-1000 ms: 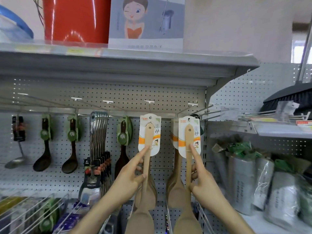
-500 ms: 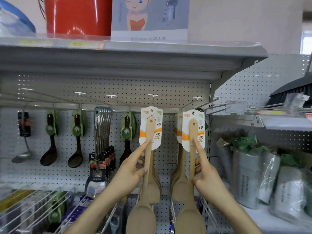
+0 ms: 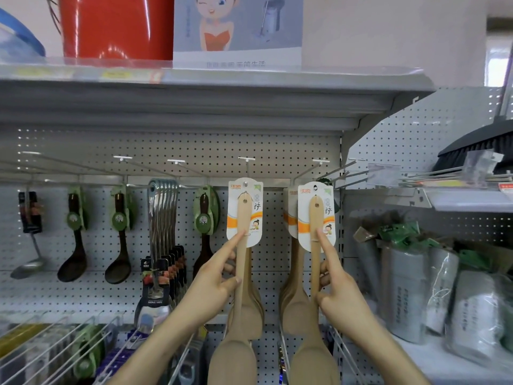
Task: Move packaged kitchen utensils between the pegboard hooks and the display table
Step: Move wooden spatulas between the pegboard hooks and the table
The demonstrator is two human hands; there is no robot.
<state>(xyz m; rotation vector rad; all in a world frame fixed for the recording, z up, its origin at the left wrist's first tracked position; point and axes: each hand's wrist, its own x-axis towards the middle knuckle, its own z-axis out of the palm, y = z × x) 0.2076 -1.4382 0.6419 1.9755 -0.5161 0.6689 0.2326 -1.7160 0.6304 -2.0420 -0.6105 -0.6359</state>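
Observation:
My left hand (image 3: 211, 284) grips the handle of a carded wooden spatula (image 3: 242, 262), forefinger stretched up along it. Its white card (image 3: 245, 212) sits with its hole on a pegboard hook (image 3: 246, 173). My right hand (image 3: 337, 293) holds a second carded wooden spatula (image 3: 315, 257) the same way. That card (image 3: 316, 215) is raised to the tip of the neighbouring hook (image 3: 319, 168), hole just at the hook end. More wooden spatulas (image 3: 291, 295) hang behind on both hooks.
Dark ladles (image 3: 73, 240), steel spoons (image 3: 163, 218) and a small steel ladle (image 3: 29, 245) hang to the left on the pegboard. A shelf (image 3: 211, 90) with a red bucket (image 3: 116, 26) juts overhead. Wire baskets (image 3: 55, 351) lie below; wrapped grey packs (image 3: 402, 287) stand right.
Both hands have lifted their spatulas upward, bringing the cards' holes up to the hooks. The view has also tilted and moved closer to the pegboard.

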